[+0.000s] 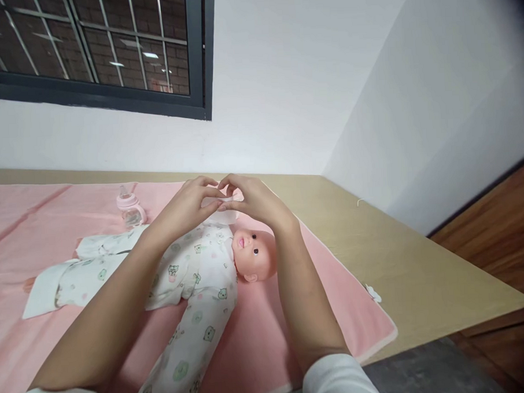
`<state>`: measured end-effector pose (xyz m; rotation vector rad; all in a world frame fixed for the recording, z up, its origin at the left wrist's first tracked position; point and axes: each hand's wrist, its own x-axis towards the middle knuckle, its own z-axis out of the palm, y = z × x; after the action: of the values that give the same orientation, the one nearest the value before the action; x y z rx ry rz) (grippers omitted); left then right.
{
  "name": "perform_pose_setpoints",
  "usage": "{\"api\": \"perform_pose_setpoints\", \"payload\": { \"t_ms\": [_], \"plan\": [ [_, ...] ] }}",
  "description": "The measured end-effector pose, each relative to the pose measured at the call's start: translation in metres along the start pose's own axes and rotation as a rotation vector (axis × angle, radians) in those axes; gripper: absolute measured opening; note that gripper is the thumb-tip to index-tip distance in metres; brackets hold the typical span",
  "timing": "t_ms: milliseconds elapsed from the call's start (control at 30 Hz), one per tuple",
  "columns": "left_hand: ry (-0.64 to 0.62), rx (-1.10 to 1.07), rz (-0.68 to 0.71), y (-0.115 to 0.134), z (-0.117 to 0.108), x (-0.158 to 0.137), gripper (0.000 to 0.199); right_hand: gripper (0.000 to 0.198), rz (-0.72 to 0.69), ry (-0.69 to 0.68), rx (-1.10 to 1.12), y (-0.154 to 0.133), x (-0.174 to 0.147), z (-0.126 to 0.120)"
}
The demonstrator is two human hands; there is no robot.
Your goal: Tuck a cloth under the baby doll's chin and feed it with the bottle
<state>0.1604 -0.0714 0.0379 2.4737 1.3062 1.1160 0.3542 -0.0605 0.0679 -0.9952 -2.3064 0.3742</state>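
A baby doll [256, 257] lies on its back on a pink blanket [259, 335], its head to the right. It wears a white outfit [205, 245] printed with small green and pink bears. Over the doll's far shoulder, my left hand [197, 199] and my right hand [253, 200] meet with fingertips pinched on the edge of the white sleeve cuff [222, 215] of the far arm. Fingers partly cover the cuff, and the doll's far hand cannot be made out. The near sleeve [198, 332] stretches towards me, past my left forearm.
A clear baby bottle [131, 209] with pink collar and handle stands on the blanket beyond the doll's legs. A small white object [373, 294] lies at the blanket's right edge on the tan tabletop [404, 271]. Behind are a white wall and a barred window [200, 77].
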Motion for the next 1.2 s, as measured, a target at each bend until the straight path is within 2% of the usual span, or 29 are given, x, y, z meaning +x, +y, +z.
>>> {"api": "perform_pose_setpoints", "payload": {
  "t_ms": [100,267,467,633,700,833,900,967,1033,1100,1200],
  "plan": [
    [-0.014,-0.021,-0.015,0.001,-0.001,0.001,0.030,0.027,0.047,-0.014,-0.022,0.000,0.000,0.000],
    [-0.025,-0.039,-0.008,-0.001,-0.005,0.002,0.031,0.020,0.034,0.020,-0.009,0.003,0.000,0.001],
    [0.054,-0.006,-0.136,-0.013,-0.025,0.001,0.030,0.023,0.133,0.172,0.018,0.024,0.004,-0.001],
    [0.171,-0.133,-0.385,-0.040,-0.056,-0.004,0.036,0.030,0.247,0.271,0.075,0.061,0.007,-0.003],
    [0.266,-0.192,-0.471,-0.056,-0.066,-0.008,0.041,0.033,0.315,0.264,0.070,0.077,0.008,-0.004],
    [0.467,-0.226,-0.551,-0.092,-0.077,-0.017,0.059,0.035,0.472,0.198,0.075,0.105,0.006,-0.004],
    [0.482,-0.152,-0.631,-0.109,-0.079,-0.021,0.067,0.022,0.548,0.126,0.045,0.116,0.005,-0.004],
    [0.445,-0.073,-0.724,-0.123,-0.080,-0.024,0.070,0.005,0.609,0.045,0.003,0.126,0.003,-0.003],
    [0.436,-0.088,-0.803,-0.133,-0.080,-0.027,0.070,0.013,0.662,0.008,0.008,0.133,0.000,-0.002],
    [0.478,-0.153,-0.862,-0.139,-0.079,-0.028,0.067,0.018,0.708,0.032,0.083,0.138,-0.001,0.001],
    [0.501,-0.233,-0.895,-0.142,-0.077,-0.028,0.057,0.016,0.736,0.154,0.308,0.143,0.000,0.008]
  ]
}}
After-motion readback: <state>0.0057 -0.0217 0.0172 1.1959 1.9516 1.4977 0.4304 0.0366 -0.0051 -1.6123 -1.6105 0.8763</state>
